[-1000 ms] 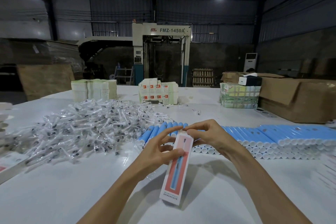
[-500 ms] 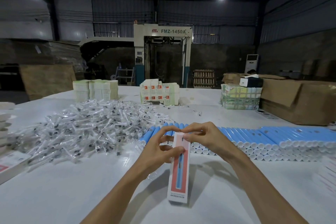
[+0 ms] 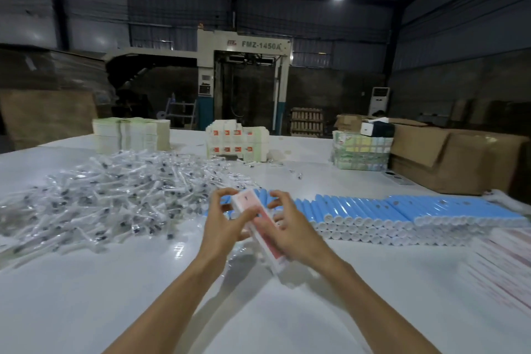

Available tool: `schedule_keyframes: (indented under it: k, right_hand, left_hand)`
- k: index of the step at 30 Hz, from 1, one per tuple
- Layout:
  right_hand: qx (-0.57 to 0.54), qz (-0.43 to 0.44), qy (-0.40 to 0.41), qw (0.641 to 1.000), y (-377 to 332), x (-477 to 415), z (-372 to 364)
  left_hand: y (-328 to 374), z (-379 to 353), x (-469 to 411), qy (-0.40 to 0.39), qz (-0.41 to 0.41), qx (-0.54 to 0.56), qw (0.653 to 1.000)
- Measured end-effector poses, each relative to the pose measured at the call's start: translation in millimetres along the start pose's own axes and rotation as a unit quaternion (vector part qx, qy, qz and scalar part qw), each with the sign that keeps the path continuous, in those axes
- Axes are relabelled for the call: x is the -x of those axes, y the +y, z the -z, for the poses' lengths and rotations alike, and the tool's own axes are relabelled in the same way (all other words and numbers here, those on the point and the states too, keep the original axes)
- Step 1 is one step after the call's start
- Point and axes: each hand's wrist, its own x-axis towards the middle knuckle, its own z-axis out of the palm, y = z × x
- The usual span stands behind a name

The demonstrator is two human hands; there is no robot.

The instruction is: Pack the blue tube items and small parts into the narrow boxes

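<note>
1. Both hands are clamped on one narrow white-and-red cardboard box (image 3: 256,223). They hold it over the middle of the white surface (image 3: 115,290), nearer the near edge than the far one.
2. The left hand (image 3: 221,224) curls its fingers round the box's left side, with thumb and forefinger up by the far end.
3. The right hand (image 3: 297,234) wraps the right side, fingers bent over the long edge.
4. The box is slanted, far end leaning left and near end toward the right. Motion blur smears its print, and I cannot tell whether the near end touches the surface.
5. Just beyond the hands, a long row of light-blue tubes with white caps (image 3: 373,210) lies stacked side by side, running to the right edge.
6. Toward the left edge spreads a heap of small parts in clear plastic wrappers (image 3: 115,195).
7. Along the far edge stand stacks of pale flat cartons (image 3: 130,135). A big brown cardboard carton (image 3: 448,158) sits at the far right corner.
</note>
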Motion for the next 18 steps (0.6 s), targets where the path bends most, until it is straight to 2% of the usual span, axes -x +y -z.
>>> schedule_keyframes:
  k: [2, 4, 6, 8, 10, 14, 18]
  right_hand:
    - [0.120, 0.045, -0.020, 0.992, 3, 19, -11]
    - [0.190, 0.099, 0.021, 0.977, 7, 32, -14]
    - [0.232, 0.103, 0.060, 0.965, 10, 40, -5]
    - [0.278, 0.092, 0.079, 0.953, 17, 49, 14]
    - [0.308, 0.073, 0.089, 0.944, 31, 63, 40]
    - [0.357, -0.003, 0.153, 0.921, 67, 101, 109]
    - [0.434, -0.092, 0.176, 0.879, 99, 139, 184]
  left_hand:
    - [-4, -2, 1, 0.010, 0.004, 0.024, 1.000]
    - [-6, -7, 5, -0.008, 0.013, 0.034, 0.999]
    - [-7, -13, 10, -0.049, 0.020, 0.038, 0.998]
    - [-9, -17, 18, -0.105, 0.028, 0.016, 0.994]
    - [-14, -17, 24, -0.136, -0.014, -0.084, 0.987]
    - [-23, -13, 30, -0.186, -0.147, -0.259, 0.936]
    - [-21, -15, 35, -0.234, -0.201, -0.319, 0.896]
